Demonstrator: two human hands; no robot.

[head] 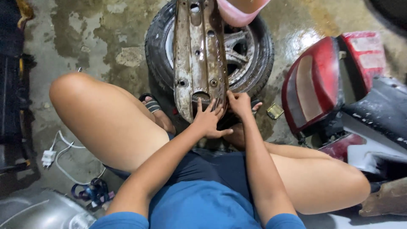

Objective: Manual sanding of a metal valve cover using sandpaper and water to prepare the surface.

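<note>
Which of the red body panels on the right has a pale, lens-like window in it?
The larger red panel, nearer the wheel. It holds a pale, elongated window; the smaller red piece behind it is plain red.

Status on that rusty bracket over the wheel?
Done: red tail-light cover lies off to the side, and the rusty bracket is bare. In hand: left hand and right hand both press its lower end, above the wheel. Left: bracket not yet freed, no tool visible.
</note>
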